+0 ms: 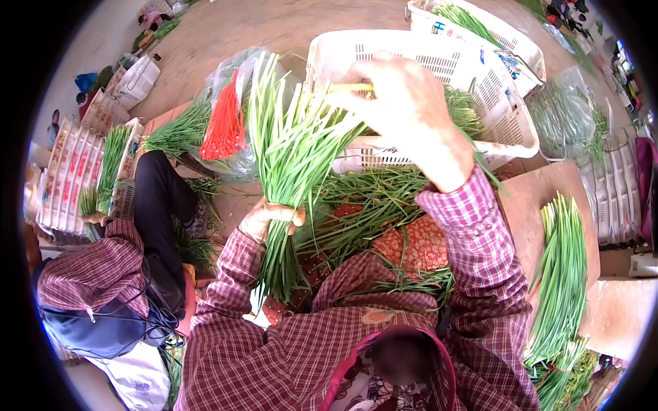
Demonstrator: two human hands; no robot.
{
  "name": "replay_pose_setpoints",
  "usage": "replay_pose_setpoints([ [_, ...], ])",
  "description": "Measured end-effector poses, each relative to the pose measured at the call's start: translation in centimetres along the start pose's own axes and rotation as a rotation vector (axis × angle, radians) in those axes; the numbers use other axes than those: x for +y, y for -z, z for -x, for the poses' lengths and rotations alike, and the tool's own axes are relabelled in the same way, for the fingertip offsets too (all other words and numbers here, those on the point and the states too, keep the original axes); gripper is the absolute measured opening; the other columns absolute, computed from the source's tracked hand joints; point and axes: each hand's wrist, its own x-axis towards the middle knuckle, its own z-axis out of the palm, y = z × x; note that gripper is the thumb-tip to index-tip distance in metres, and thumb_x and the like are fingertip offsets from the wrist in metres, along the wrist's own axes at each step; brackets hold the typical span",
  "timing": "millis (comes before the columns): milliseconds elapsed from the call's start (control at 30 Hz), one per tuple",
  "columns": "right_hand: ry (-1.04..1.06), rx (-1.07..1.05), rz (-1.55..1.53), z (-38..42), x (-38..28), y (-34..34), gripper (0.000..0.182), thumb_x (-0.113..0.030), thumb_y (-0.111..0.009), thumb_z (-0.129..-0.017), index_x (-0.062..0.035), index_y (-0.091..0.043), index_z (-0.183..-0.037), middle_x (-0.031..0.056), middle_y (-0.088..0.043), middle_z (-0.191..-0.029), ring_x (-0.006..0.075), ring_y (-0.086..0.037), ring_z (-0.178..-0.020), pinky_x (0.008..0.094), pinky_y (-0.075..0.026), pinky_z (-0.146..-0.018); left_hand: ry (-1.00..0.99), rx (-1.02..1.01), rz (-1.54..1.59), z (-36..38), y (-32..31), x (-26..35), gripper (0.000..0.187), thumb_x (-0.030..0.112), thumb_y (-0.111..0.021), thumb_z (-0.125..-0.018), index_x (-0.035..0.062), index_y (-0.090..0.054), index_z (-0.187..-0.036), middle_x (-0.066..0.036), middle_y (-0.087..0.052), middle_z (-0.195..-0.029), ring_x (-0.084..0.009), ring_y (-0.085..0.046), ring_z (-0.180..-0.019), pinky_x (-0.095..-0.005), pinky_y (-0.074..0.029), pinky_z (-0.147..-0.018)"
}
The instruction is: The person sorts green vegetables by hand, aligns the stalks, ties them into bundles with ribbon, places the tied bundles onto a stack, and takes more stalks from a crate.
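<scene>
Lying over the patterned cloth [415, 248] on the lap was a tangle of loose green stems [370, 195], best kept clear of the sleeves. To the right, more stems [562, 274] lay lengthwise on a brown board [524, 198], a fair model of neat alignment. In front of the chest, the left hand [262, 218] was closed round a thick green bunch [295, 154], with darker ends hanging below the fist and pale ends fanned out above. That hold probably needed to be firm enough to stop stems slipping, yet gentle enough not to bruise them. Slightly farther out, the right hand [404, 103] reached in by the pale ends, fingers and thumb partly curled, with a yellowish strand [353, 87] against them; glare hid whether it was pinched. A light pull along the stems, one strand at a time, would have disturbed the bunch least. Left of the bunch showed some red ties [226, 120]. Behind the right hand stood a white crate [384, 42], and beyond it a farther crate [428, 26] held greens [466, 20].
</scene>
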Motion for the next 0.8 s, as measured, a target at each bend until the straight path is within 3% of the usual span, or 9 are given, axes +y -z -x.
replay_pose_setpoints([
  [100,0.027,0.087,0.304,0.5,0.4,-2.4,0.038,-0.039,-0.069,-0.083,-0.0028,-0.07,-0.095,0.012,-0.061,-0.084,0.0257,-0.062,-0.069,0.0401,-0.051,-0.063,-0.023,0.05,-0.074,0.0,-0.5,0.2,0.041,0.024,-0.074,-0.069,-0.0025,-0.062,-0.099,-0.012,-0.063,-0.073,-0.0198,-0.057,-0.053,-0.0281,-0.046,-0.047],
  [200,-0.025,0.07,0.107,0.7,2.3,-3.9,0.037,-0.036,-0.07,-0.083,-0.003,-0.07,-0.098,0.011,-0.061,-0.085,0.0236,-0.061,-0.065,0.0382,-0.051,-0.061,-0.005,0.093,-0.132,0.2,-1.6,0.9,0.042,0.024,-0.074,-0.069,-0.0025,-0.062,-0.1,-0.012,-0.063,-0.073,-0.0194,-0.058,-0.054,-0.0283,-0.047,-0.048],
  [267,0.058,0.169,0.1,1.1,3.6,-4.0,0.033,-0.034,-0.071,-0.082,-0.0042,-0.069,-0.096,0.0102,-0.06,-0.084,0.0218,-0.06,-0.062,0.0368,-0.05,-0.058,0.002,0.087,-0.128,0.2,-1.5,0.6,0.042,0.024,-0.074,-0.069,-0.0025,-0.062,-0.1,-0.012,-0.063,-0.073,-0.0191,-0.058,-0.055,-0.0282,-0.047,-0.049],
  [367,-0.056,0.241,0.379,1.2,5.9,-3.1,0.014,-0.026,-0.068,-0.085,-0.0116,-0.066,-0.082,0.0057,-0.059,-0.083,0.0089,-0.049,-0.051,0.0244,-0.045,-0.047,0.008,0.068,-0.094,0.1,-0.5,0.1,0.043,0.022,-0.074,-0.069,-0.0025,-0.061,-0.102,-0.012,-0.063,-0.073,-0.0188,-0.058,-0.055,-0.0277,-0.047,-0.049],
  [467,-0.043,0.4,0.413,1.6,8.3,-0.9,0.019,-0.027,-0.066,-0.086,-0.0089,-0.067,-0.088,0.0085,-0.061,-0.087,0.0212,-0.063,-0.061,0.0356,-0.052,-0.054,0.003,0.044,-0.054,0.3,-0.4,0.0,0.048,0.021,-0.074,-0.069,-0.0026,-0.059,-0.107,-0.013,-0.063,-0.073,-0.0192,-0.058,-0.055,-0.0273,-0.047,-0.048],
  [500,-0.038,0.404,0.414,1.4,8.2,-0.3,0.019,-0.027,-0.066,-0.086,-0.0089,-0.067,-0.088,0.0085,-0.061,-0.087,0.0212,-0.063,-0.061,0.0356,-0.052,-0.054,0.01,0.044,-0.086,0.2,-0.4,0.0,0.05,0.021,-0.074,-0.069,-0.0027,-0.058,-0.109,-0.014,-0.063,-0.073,-0.0193,-0.058,-0.056,-0.0273,-0.047,-0.048],
  [567,-0.067,0.299,0.297,1.5,7.8,0.6,0.026,-0.032,-0.065,-0.086,-0.0091,-0.068,-0.099,0.0098,-0.063,-0.093,0.028,-0.067,-0.079,0.0413,-0.054,-0.068,0.026,0.031,-0.085,0.1,-0.5,0.0,0.052,0.019,-0.074,-0.069,-0.0029,-0.057,-0.112,-0.015,-0.062,-0.073,-0.0198,-0.059,-0.057,-0.0271,-0.048,-0.047],
  [733,0.179,0.232,0.037,-0.8,5.2,-1.2,0.036,-0.034,-0.064,-0.086,-0.0128,-0.064,-0.114,0.0132,-0.063,-0.102,0.0306,-0.063,-0.097,0.0403,-0.051,-0.083,0.081,-0.013,-0.068,0.0,-0.5,-0.1,0.052,0.012,-0.073,-0.069,-0.0044,-0.056,-0.115,-0.016,-0.063,-0.075,-0.0208,-0.06,-0.058,-0.0274,-0.049,-0.046],
  [800,0.206,0.223,0.062,-1.4,4.5,-1.9,0.033,-0.03,-0.064,-0.088,-0.0092,-0.066,-0.113,0.0126,-0.068,-0.104,0.0267,-0.065,-0.094,0.0371,-0.05,-0.088,0.104,-0.067,-0.096,-0.2,-0.2,-0.2,0.053,0.011,-0.073,-0.068,-0.005,-0.056,-0.116,-0.016,-0.064,-0.077,-0.021,-0.061,-0.059,-0.0278,-0.05,-0.046],
])
